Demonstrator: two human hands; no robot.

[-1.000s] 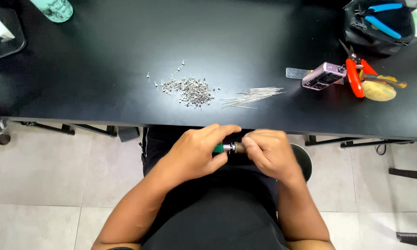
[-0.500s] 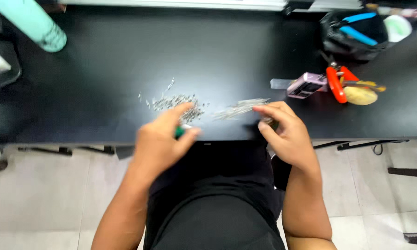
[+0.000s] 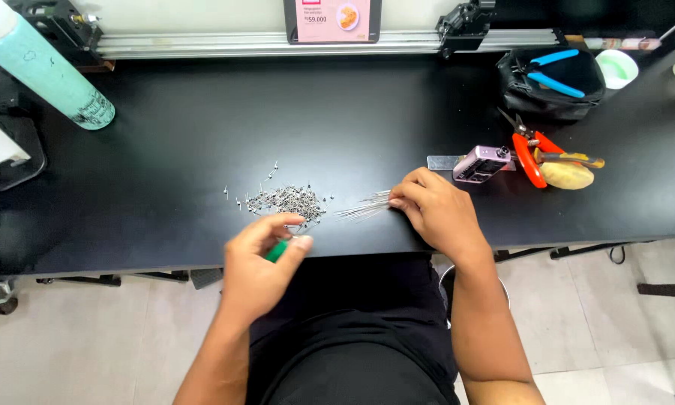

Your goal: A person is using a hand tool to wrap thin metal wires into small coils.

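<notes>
- Head view, only one camera.
- Left hand (image 3: 259,266): thumb and fingers curled round a small green tool (image 3: 277,251), only a sliver of green shows between them. Grip closed on it, hand at the near edge of the black table (image 3: 165,150).
- Just beyond the left fingertips: pile of small metal pieces (image 3: 286,201), a few strays scattered off its far-left side.
- Right hand (image 3: 436,210): palm down on the table, fingers extended and close together, fingertips touching the near end of a fan of thin metal pins (image 3: 366,208). Can't tell if one pin is actually pinched; nothing visibly lifted.
- Pins lie between the two hands, just right of the pile.
- Off the back of the right hand: small grey box-shaped device (image 3: 484,163), red-handled cutters (image 3: 531,154), a yellowish lump (image 3: 566,175). Further out, black pouch (image 3: 551,81) with blue-handled pliers.
- Far left of the left hand: teal bottle (image 3: 49,71), well apart.
- Judgement on doing it well: separate a single pin with the fingertip pads, slide it off the fan rather than pressing down, or several come along. Keep the green tool steady and close so the pin travels little.
</notes>
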